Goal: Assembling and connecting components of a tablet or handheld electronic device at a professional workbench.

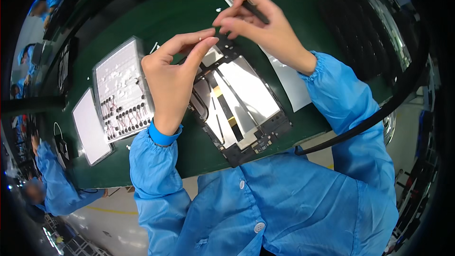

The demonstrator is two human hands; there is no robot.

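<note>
The left hand [171, 66] hangs above the upper part of an uncovered, tablet-like device [249, 85], thumb and forefinger drawn to a narrow gap. A tiny white speck [201, 39] shows between them, though whether they grip it cannot be told. The right hand [269, 29] has its fingers curled round a slim dark tool [256, 12], with thumb and forefinger brought near the left fingertips; anything between these two is too small to make out. The device lies on the green tabletop [199, 159], right of a tray [118, 58] of small wired round black parts [132, 118].

The step in hand looks like fine fingertip work on a small piece. To do it well, pinch lightly by the edges, brace both wrists, keep the tool's end away from the shiny panels, and work where a dropped piece cannot slip into the device
</note>
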